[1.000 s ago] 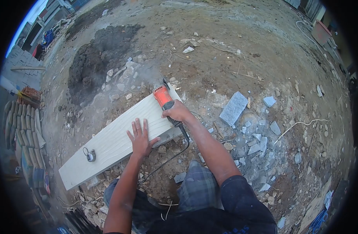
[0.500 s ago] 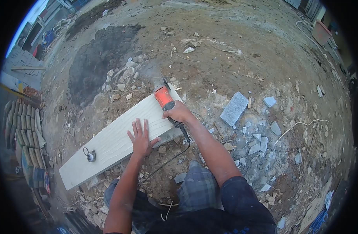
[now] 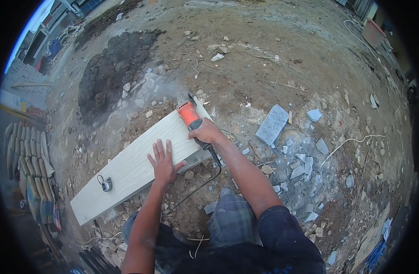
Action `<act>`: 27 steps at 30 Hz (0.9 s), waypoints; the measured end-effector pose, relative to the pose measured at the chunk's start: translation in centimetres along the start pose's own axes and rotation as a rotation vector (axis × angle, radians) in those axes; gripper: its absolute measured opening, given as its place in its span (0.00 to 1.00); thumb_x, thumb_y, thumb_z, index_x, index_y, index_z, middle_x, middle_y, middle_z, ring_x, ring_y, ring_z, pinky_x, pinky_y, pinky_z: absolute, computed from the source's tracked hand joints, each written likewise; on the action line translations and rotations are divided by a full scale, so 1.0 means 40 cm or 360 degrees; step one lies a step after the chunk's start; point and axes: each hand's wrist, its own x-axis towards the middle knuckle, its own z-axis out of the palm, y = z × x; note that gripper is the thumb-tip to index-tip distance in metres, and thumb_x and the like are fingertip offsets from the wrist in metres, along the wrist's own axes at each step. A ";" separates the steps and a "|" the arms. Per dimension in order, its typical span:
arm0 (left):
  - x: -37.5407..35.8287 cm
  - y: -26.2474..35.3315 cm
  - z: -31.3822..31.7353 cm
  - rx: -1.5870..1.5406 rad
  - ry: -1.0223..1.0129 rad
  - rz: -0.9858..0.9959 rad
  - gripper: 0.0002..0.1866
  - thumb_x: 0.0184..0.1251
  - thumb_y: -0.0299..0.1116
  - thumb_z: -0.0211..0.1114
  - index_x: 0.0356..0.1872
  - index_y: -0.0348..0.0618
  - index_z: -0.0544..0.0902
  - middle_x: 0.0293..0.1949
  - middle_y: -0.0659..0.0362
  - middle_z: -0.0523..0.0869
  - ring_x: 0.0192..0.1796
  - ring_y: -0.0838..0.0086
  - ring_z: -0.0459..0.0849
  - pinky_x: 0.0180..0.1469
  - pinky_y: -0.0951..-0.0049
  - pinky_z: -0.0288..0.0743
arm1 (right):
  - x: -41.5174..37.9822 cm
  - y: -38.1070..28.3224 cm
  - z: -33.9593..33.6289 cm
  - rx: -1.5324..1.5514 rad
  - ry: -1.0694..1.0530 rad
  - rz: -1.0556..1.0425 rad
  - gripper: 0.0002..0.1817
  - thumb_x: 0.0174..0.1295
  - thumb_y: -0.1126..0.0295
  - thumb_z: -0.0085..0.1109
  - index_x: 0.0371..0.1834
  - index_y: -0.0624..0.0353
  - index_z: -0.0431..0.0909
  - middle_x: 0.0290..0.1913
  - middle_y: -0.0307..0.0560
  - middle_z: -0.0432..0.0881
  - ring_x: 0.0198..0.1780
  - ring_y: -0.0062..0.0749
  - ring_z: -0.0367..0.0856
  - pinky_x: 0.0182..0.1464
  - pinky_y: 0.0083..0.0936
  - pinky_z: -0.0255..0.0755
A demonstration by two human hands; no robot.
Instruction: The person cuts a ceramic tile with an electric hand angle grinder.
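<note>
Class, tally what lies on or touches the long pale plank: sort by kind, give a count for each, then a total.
Hands: 2, the left hand flat on the plank and the right hand gripping the tool
Orange grinder: 1
Small metal tool near the plank's far end: 1
Total: 4

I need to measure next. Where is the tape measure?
The tape measure lies on the pale board, towards its near left end, left of the left hand.
</note>
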 end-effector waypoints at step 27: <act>0.004 0.003 0.000 -0.0004 -0.0034 -0.0031 0.59 0.57 0.69 0.63 0.81 0.47 0.43 0.81 0.42 0.37 0.81 0.43 0.36 0.71 0.25 0.34 | -0.007 0.012 0.004 0.0032 0.0010 0.0004 0.40 0.35 0.59 0.78 0.52 0.74 0.77 0.48 0.63 0.84 0.50 0.48 0.85 0.54 0.34 0.76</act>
